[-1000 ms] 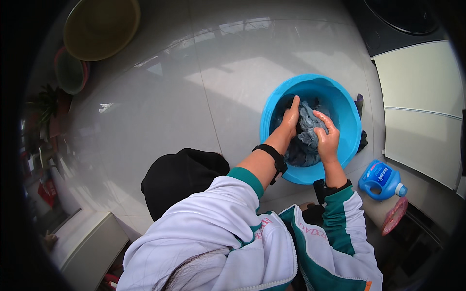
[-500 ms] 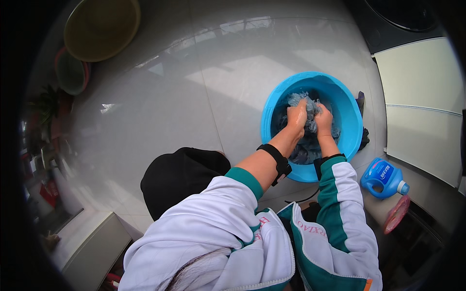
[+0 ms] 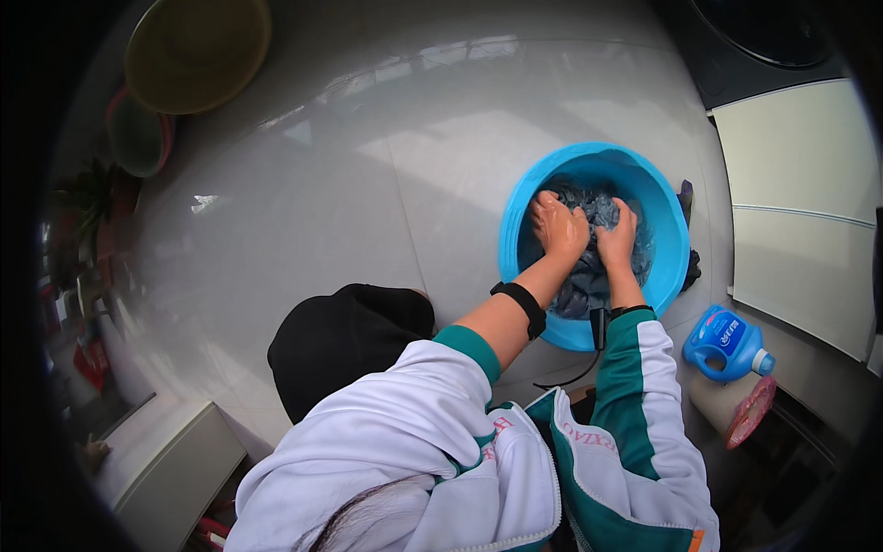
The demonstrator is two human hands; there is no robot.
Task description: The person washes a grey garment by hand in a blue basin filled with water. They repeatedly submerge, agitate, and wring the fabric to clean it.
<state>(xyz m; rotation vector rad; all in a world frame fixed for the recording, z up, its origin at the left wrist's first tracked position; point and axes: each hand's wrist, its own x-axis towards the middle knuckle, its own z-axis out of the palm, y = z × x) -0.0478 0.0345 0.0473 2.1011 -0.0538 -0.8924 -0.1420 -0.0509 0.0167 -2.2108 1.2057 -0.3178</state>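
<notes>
Dark grey-blue wet cloth point(image 3: 581, 276) fills the bottom of a round blue basin point(image 3: 670, 230) on the floor. My left hand point(image 3: 561, 230), back upward and glistening wet, has its fingers curled onto the bunched cloth at the left. Beside it, my right hand point(image 3: 617, 237) grips the same cloth, thumb and fingers around a fold. Fingertips of both hands are partly hidden in the fabric. Black straps circle both forearms, and a cable hangs from the right one.
A blue detergent bottle point(image 3: 725, 342) stands right of the basin, near a pink round item point(image 3: 751, 411). Dark cloth pieces point(image 3: 690, 269) lie behind the basin's right rim. Pale cabinet doors point(image 3: 800, 166) line the right; a black rounded object point(image 3: 345, 345) sits at my left.
My hands have parted slightly, the left turning its back upward and shifting left. The cloth bunch that was squeezed between them has spread lower in the basin.
</notes>
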